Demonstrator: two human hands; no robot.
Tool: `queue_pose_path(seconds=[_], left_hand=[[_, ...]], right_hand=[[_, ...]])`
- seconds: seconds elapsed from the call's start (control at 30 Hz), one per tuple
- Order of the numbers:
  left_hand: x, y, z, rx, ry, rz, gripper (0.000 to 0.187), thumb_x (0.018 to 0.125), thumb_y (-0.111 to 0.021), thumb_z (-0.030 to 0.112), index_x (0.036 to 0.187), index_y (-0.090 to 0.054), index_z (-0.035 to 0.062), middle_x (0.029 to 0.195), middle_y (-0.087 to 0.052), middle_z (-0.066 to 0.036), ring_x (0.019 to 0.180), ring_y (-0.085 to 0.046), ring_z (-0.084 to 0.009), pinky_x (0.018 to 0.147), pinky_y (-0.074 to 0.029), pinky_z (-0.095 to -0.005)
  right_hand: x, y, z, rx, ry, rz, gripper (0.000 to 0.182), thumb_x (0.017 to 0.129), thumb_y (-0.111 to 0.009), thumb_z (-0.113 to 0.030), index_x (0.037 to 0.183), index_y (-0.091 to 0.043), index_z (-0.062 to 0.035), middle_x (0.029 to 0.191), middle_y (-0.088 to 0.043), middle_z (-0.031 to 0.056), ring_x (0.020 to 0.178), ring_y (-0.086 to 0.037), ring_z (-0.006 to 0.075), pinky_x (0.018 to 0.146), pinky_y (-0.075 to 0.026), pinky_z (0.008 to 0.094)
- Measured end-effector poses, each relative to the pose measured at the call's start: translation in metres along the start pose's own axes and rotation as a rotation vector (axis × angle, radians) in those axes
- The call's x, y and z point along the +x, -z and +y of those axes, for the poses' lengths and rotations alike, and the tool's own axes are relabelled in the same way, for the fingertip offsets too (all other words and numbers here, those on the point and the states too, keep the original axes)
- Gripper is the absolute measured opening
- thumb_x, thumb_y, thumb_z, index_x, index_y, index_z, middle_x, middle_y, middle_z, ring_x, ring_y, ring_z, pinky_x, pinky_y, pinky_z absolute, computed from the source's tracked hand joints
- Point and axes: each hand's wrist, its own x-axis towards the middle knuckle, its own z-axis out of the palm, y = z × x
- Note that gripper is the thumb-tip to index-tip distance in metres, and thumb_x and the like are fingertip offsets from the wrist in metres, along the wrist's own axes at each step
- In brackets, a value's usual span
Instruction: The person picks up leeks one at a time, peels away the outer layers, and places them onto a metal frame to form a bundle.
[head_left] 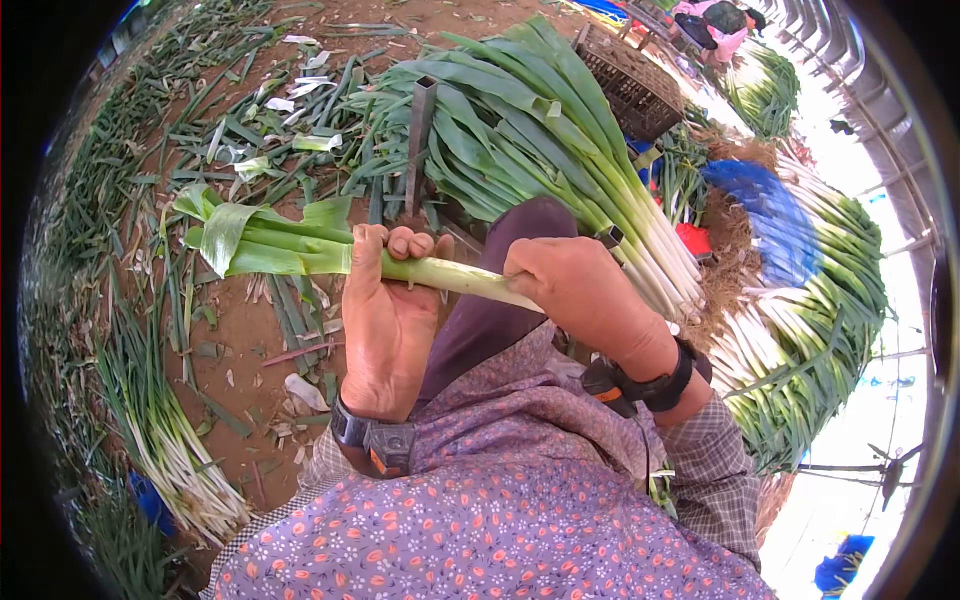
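A single leek (455, 276) lies across the view in front of my chest, its cut green leaves at the left and its pale stalk at the right. My left hand (390, 315) is closed around it, thumb and fingertips on the stalk just below the leaves. At the white end, my right hand (585, 290) is closed in a pinch on the stalk, and its fingers hide the tip. One broad outer leaf (225, 238) folds down over the leaf end. Beyond my knee rests a large pile of leeks (560, 130), white ends toward the right.
An upright metal post (419, 145) stands beside the pile. Behind it sits a brown plastic crate (630, 82). Stacked leeks (800, 350) and a blue sheet (765, 215) lie at right. Thin leeks (180, 440) and leaf scraps cover ground at left. Another person (722, 22) is far right.
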Motion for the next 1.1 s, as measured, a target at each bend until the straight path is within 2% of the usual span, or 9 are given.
queue_pose_path(seconds=[0.23, 0.33, 0.47, 0.6, 0.77, 0.83, 0.97, 1.07, 1.1], left_hand=[[-0.008, -0.012, 0.001, 0.091, 0.008, -0.056, 0.023, 0.1, -0.054, 0.033, 0.097, -0.047, 0.0107, 0.083, -0.043, 0.001, 0.083, -0.051, -0.0157, 0.11, -0.04, -0.0481], [-0.007, -0.013, 0.006, 0.163, -0.058, -0.075, 0.023, 0.101, -0.053, 0.033, 0.093, -0.046, 0.0122, 0.082, -0.043, 0.0, 0.083, -0.05, -0.0156, 0.108, -0.04, -0.0491], [0.003, -0.002, 0.011, 0.167, -0.135, -0.065, 0.023, 0.1, -0.053, 0.032, 0.091, -0.048, 0.0121, 0.082, -0.044, 0.0, 0.082, -0.05, -0.0163, 0.108, -0.04, -0.05], [0.008, 0.006, 0.018, 0.111, -0.179, -0.036, 0.02, 0.098, -0.057, 0.026, 0.09, -0.05, 0.0096, 0.081, -0.044, -0.001, 0.081, -0.05, -0.0166, 0.113, -0.035, -0.0518], [0.019, 0.022, 0.028, 0.087, -0.147, 0.004, 0.019, 0.097, -0.058, 0.025, 0.089, -0.05, 0.01, 0.08, -0.044, 0.0, 0.08, -0.05, -0.016, 0.112, -0.036, -0.0508], [0.022, 0.028, 0.032, 0.1, -0.148, 0.015, 0.018, 0.097, -0.059, 0.025, 0.089, -0.051, 0.0106, 0.08, -0.044, 0.0, 0.08, -0.051, -0.0157, 0.112, -0.036, -0.0506], [0.025, 0.03, 0.036, 0.093, -0.143, 0.051, 0.018, 0.097, -0.059, 0.023, 0.088, -0.05, 0.0101, 0.079, -0.046, -0.001, 0.08, -0.052, -0.0161, 0.11, -0.037, -0.0524], [0.026, 0.023, 0.027, 0.087, -0.093, 0.037, 0.018, 0.098, -0.057, 0.022, 0.087, -0.049, 0.01, 0.079, -0.047, -0.001, 0.08, -0.053, -0.0169, 0.108, -0.038, -0.054], [0.026, 0.021, 0.023, 0.089, -0.063, 0.026, 0.018, 0.098, -0.057, 0.021, 0.086, -0.049, 0.01, 0.08, -0.048, -0.002, 0.081, -0.053, -0.0172, 0.108, -0.039, -0.0545]], right_hand=[[0.001, -0.001, 0.01, 0.008, -0.071, 0.058, 0.01, 0.082, -0.06, -0.013, 0.076, -0.057, -0.0054, 0.069, -0.06, 0.0162, 0.065, -0.059, 0.038, 0.06, -0.047, 0.0437], [-0.002, -0.002, 0.015, 0.123, -0.141, 0.159, 0.012, 0.084, -0.06, -0.011, 0.078, -0.053, -0.003, 0.066, -0.061, 0.0131, 0.056, -0.06, 0.0301, 0.053, -0.047, 0.0376], [-0.01, 0.014, 0.011, 0.827, -0.532, 0.164, 0.009, 0.093, -0.052, -0.012, 0.092, -0.048, -0.0034, 0.074, -0.065, 0.0059, 0.054, -0.06, 0.009, 0.046, -0.046, 0.0232], [-0.04, 0.023, 0.029, 1.019, -0.602, 0.294, 0.01, 0.097, -0.05, -0.015, 0.1, -0.046, -0.0061, 0.081, -0.065, 0.0055, 0.059, -0.06, 0.01, 0.049, -0.05, 0.0229], [-0.092, 0.048, 0.068, 1.03, -0.649, 0.601, 0.007, 0.097, -0.052, -0.015, 0.095, -0.052, -0.0084, 0.081, -0.062, 0.0026, 0.065, -0.06, 0.0087, 0.058, -0.053, 0.0238], [-0.132, 0.06, 0.108, 0.809, -0.587, 0.887, 0.007, 0.096, -0.054, -0.013, 0.092, -0.053, -0.0074, 0.083, -0.061, 0.0042, 0.069, -0.061, 0.0093, 0.062, -0.054, 0.0249], [-0.192, 0.093, 0.149, 0.842, -0.509, 1.574, 0.012, 0.099, -0.053, -0.015, 0.094, -0.06, -0.0067, 0.089, -0.062, 0.006, 0.078, -0.061, 0.0115, 0.069, -0.055, 0.0249], [-0.16, 0.077, 0.092, 0.344, -0.68, 0.919, 0.016, 0.093, -0.062, -0.013, 0.105, -0.064, -0.0029, 0.089, -0.061, 0.0039, 0.07, -0.055, 0.0107, 0.065, -0.048, 0.0252], [-0.144, 0.059, 0.074, 0.336, -0.58, 0.759, 0.016, 0.088, -0.066, -0.011, 0.102, -0.066, -0.0028, 0.09, -0.061, 0.0027, 0.075, -0.055, 0.012, 0.066, -0.046, 0.0274]])
